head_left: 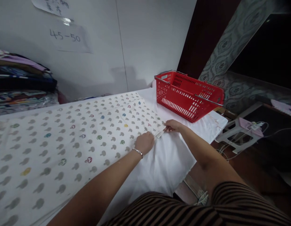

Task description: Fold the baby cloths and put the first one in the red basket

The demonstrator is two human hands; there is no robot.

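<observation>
A cream cloth (pixel 108 125) printed with grey and coloured mushrooms lies spread over the white-covered table (pixel 173 150). My left hand (pixel 145 143), with a silver bracelet at its wrist, is closed on the cloth's near edge by the right corner. Just beyond it, my right hand (pixel 173 126) pinches the corner itself. Between the two hands a small pale tag or folded bit of the edge (pixel 160 134) shows; which of these it is I cannot make out. The fingertips of the left hand are hidden behind its knuckles.
A red plastic basket (pixel 183 97) with metal handles stands on the table's back right. Folded fabrics (pixel 23 78) are stacked at the far left by the pale wall. Right of the table, a stool (pixel 245 128) carries a power strip, with cables hanging to the floor.
</observation>
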